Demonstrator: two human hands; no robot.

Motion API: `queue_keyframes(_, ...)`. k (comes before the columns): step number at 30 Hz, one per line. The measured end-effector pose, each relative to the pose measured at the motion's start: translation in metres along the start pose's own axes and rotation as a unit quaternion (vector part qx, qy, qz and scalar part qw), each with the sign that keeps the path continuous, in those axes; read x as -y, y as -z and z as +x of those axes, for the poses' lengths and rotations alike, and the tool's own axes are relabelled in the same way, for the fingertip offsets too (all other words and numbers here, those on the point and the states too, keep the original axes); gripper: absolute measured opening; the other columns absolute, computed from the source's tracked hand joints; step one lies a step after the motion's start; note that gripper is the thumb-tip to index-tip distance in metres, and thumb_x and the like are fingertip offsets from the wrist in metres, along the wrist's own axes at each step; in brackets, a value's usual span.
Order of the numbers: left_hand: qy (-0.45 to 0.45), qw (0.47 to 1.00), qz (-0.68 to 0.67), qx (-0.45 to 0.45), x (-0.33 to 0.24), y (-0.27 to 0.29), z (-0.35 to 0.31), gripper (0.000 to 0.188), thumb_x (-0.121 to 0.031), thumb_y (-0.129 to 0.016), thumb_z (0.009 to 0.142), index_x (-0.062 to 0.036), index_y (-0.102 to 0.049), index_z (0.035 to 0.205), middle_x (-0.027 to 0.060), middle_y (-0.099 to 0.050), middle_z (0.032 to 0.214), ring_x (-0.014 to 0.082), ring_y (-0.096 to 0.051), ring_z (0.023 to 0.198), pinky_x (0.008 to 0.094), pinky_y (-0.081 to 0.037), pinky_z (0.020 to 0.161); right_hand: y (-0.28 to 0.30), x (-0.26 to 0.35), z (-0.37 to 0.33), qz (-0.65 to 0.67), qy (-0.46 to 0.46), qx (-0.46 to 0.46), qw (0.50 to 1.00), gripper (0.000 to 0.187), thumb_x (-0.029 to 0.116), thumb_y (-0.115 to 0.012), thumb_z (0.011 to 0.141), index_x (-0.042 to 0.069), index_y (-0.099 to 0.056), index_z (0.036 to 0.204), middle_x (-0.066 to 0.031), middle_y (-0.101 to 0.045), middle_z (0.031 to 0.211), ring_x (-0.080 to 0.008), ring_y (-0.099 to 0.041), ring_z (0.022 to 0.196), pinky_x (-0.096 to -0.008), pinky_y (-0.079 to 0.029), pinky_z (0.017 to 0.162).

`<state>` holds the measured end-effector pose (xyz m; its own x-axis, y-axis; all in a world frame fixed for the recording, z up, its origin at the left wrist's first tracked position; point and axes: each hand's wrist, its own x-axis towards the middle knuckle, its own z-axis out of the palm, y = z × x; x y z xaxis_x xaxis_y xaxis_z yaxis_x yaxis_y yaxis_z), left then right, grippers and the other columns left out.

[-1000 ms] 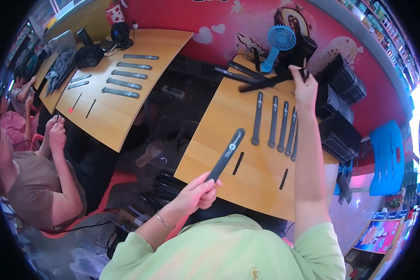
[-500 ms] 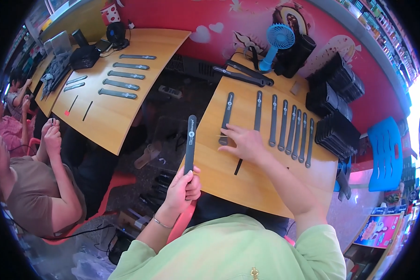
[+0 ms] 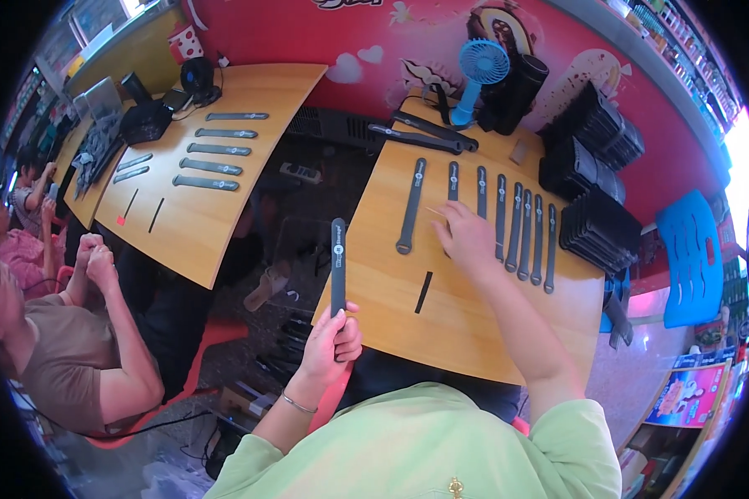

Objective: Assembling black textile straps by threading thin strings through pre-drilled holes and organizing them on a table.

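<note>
My left hand is closed around the lower end of a dark grey strap, holding it upright in front of the table's near left edge. Over the row of straps on the table, my right hand has a thin pale stick between its fingers. Its fingertips are at the second strap, whose lower part they hide. Left of the hand lies the first strap, slightly slanted. Several more straps lie to the right, rounded ends toward me. A short black strip sits nearer me.
Stacks of black folded items line the table's right side. A blue fan, a black cylinder and larger black straps stand or lie at the back. To the left, a person sits beside another table with straps. A blue chair is at right.
My right hand has moved right, from the first strap to the second. The first strap has shifted slightly right, closer to the row. My left hand still holds its strap.
</note>
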<state>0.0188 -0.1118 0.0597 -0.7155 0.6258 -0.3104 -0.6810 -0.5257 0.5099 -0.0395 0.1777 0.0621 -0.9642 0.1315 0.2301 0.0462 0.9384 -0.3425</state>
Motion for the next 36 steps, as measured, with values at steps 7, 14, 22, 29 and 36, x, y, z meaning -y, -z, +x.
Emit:
queue_keyframes(7, 0.002, 1.000, -0.001, 0.011, 0.005, -0.005, 0.005, 0.016, -0.018, -0.035, 0.099, -0.0095, -0.046, 0.107, -0.0039, -0.026, 0.060, 0.0055, -0.023, 0.046, 0.0192, -0.021, 0.040, -0.006, -0.027, -0.008, -0.082, -0.011, -0.013, 0.997, 0.029, 0.028, -0.058, 0.084, 0.009, -0.062, 0.106, -0.0051, -0.060, 0.112, -0.0246, -0.063, 0.089, -0.0343, -0.051, 0.075)
queue_keyframes(14, 0.004, 1.000, -0.002, 0.021, 0.007, -0.008, 0.007, 0.020, -0.023, -0.035, 0.099, -0.0090, -0.046, 0.107, -0.0038, -0.027, 0.060, 0.0060, -0.024, 0.047, 0.0192, -0.022, 0.041, -0.008, -0.011, -0.007, -0.036, 0.020, 0.000, 0.999, 0.030, 0.029, -0.059, 0.084, 0.011, -0.063, 0.107, -0.0058, -0.059, 0.114, -0.0233, -0.063, 0.092, -0.0348, -0.052, 0.074)
queue_keyframes(22, 0.002, 0.997, -0.049, 0.062, 0.009, -0.008, 0.012, 0.040, -0.034, -0.024, 0.100, -0.0050, -0.049, 0.111, -0.0026, -0.031, 0.059, 0.0070, -0.025, 0.047, 0.0198, -0.023, 0.042, -0.024, 0.013, -0.008, -0.025, 0.130, 0.017, 0.991, 0.033, 0.031, -0.061, 0.082, 0.013, -0.063, 0.109, -0.0057, -0.059, 0.119, -0.0213, -0.062, 0.096, -0.0323, -0.051, 0.075)
queue_keyframes(29, 0.004, 0.998, -0.041, 0.041, 0.011, -0.015, 0.017, 0.041, -0.029, -0.022, 0.100, -0.0012, -0.045, 0.119, -0.0006, -0.038, 0.065, 0.0076, -0.031, 0.051, 0.0197, -0.028, 0.046, -0.009, -0.005, -0.013, -0.039, 0.086, 0.032, 0.995, 0.033, 0.031, -0.062, 0.082, 0.012, -0.062, 0.109, -0.0061, -0.058, 0.119, -0.0219, -0.062, 0.095, -0.0339, -0.051, 0.075)
queue_keyframes(36, -0.052, 0.994, 0.014, 0.096, 0.017, -0.043, 0.037, 0.033, -0.027, -0.031, 0.100, -0.0040, -0.043, 0.121, 0.0049, -0.050, 0.076, 0.0124, -0.048, 0.068, 0.0267, -0.041, 0.062, 0.018, 0.007, -0.024, 0.007, 0.063, -0.001, 0.998, 0.030, 0.030, -0.065, 0.080, 0.014, -0.063, 0.105, -0.0045, -0.061, 0.105, -0.0222, -0.063, 0.087, -0.0345, -0.051, 0.069)
